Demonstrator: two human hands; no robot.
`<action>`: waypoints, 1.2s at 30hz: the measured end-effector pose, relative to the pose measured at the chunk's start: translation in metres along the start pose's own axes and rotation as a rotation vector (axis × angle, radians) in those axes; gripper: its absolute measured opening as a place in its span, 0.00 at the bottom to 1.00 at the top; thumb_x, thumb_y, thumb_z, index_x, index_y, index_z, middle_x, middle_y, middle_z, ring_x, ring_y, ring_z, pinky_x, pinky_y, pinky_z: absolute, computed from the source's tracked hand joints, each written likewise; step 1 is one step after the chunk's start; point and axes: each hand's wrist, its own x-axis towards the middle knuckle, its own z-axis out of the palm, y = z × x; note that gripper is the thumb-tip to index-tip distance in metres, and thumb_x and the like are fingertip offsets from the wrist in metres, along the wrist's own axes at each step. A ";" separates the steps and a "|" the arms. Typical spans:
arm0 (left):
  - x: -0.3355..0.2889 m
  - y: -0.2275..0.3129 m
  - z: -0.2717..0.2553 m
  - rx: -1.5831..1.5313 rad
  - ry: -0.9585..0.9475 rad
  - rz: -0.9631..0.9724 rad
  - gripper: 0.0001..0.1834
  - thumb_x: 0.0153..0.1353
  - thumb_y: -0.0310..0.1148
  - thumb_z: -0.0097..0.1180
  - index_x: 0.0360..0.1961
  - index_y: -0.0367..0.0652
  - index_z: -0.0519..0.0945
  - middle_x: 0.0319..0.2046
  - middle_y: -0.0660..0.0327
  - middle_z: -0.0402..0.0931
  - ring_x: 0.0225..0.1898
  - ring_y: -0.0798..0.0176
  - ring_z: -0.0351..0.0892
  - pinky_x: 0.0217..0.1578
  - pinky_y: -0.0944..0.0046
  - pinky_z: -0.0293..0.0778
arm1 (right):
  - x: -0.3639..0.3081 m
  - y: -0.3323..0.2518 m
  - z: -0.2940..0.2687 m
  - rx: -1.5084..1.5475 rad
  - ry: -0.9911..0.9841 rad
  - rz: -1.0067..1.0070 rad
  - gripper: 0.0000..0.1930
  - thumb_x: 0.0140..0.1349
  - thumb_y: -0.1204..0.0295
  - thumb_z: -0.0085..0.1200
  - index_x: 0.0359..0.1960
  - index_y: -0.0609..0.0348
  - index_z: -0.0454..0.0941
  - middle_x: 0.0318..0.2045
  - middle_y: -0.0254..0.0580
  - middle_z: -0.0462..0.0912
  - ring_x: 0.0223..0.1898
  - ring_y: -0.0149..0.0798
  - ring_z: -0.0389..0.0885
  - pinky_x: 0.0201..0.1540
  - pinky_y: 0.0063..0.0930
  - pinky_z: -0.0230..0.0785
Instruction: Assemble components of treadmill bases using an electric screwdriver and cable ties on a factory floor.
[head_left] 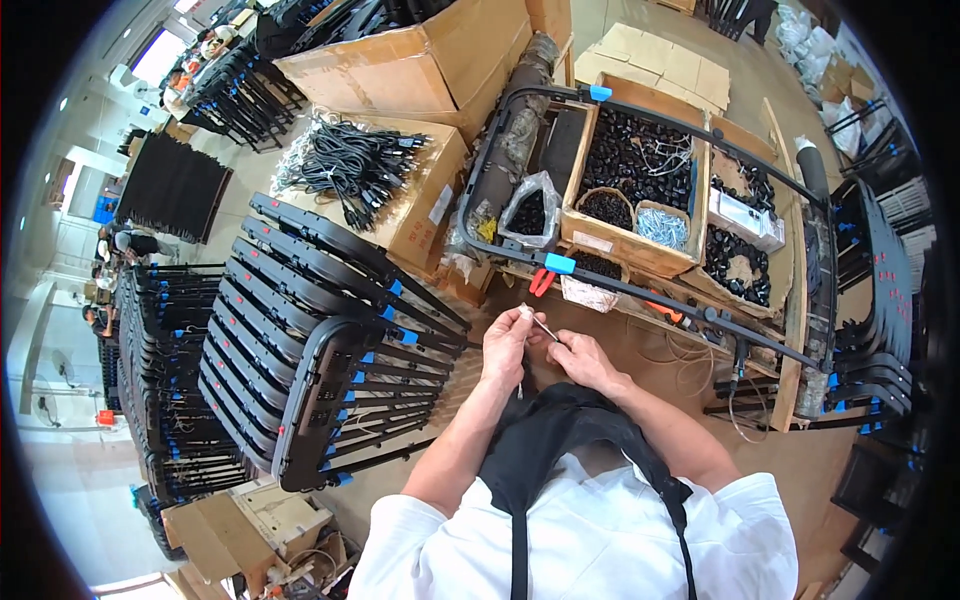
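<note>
Just on your side of the black tubular frame (640,292), below its near blue clip (560,264), you hold a thin dark piece (545,327) between your two hands, apart from the tube itself. Your left hand (505,345) pinches a small pale bit (526,312) at one end with the thumb and fingertips; your right hand (583,359) has its fingers drawn together around the other end. Holding it from both sides probably steadies something so slight, and keeping it up in front of your chest likely lets you see it closely. It looks slim, straight and dark, with the pale bit at your left fingertips; your fingers cover too much to tell exactly what it is. A red two-pronged piece (541,283) sits right by the frame's near clip, and an orange-handled tool (667,309) lies beneath its near tube, seemingly for easy reach. Between the frame's two long tubes, a wooden box (635,250) holds small black parts and silvery fasteners (660,228), perhaps grouped to keep them close and sorted. Left of the frame, bundled black cables (355,160) top a carton (430,160), and black panels (308,405) lean in a row.
</note>
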 end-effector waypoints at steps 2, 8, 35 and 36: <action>0.019 0.006 -0.009 0.005 0.010 0.029 0.10 0.76 0.37 0.59 0.48 0.42 0.79 0.43 0.56 0.88 0.35 0.65 0.87 0.34 0.69 0.82 | 0.018 0.009 0.018 0.091 -0.004 -0.140 0.16 0.74 0.62 0.48 0.43 0.63 0.82 0.29 0.48 0.87 0.32 0.43 0.86 0.38 0.39 0.77; 0.075 0.039 -0.029 0.077 0.025 0.046 0.14 0.79 0.41 0.53 0.50 0.40 0.76 0.41 0.56 0.88 0.36 0.65 0.87 0.35 0.65 0.83 | 0.076 -0.029 0.056 -0.088 0.072 -0.062 0.22 0.80 0.56 0.42 0.43 0.62 0.83 0.42 0.59 0.87 0.49 0.59 0.85 0.53 0.50 0.74; 0.159 0.062 -0.080 0.885 -0.176 0.276 0.18 0.77 0.41 0.51 0.36 0.36 0.82 0.27 0.56 0.85 0.26 0.61 0.84 0.31 0.57 0.79 | 0.130 -0.057 0.097 0.004 0.212 0.192 0.22 0.80 0.58 0.41 0.44 0.67 0.80 0.40 0.64 0.85 0.48 0.65 0.82 0.53 0.53 0.71; 0.154 0.064 -0.073 0.886 -0.186 0.270 0.18 0.77 0.41 0.51 0.36 0.36 0.82 0.27 0.56 0.85 0.26 0.61 0.84 0.31 0.57 0.79 | 0.130 -0.054 0.096 0.006 0.218 0.202 0.22 0.80 0.58 0.41 0.44 0.67 0.80 0.40 0.64 0.85 0.48 0.65 0.82 0.53 0.53 0.71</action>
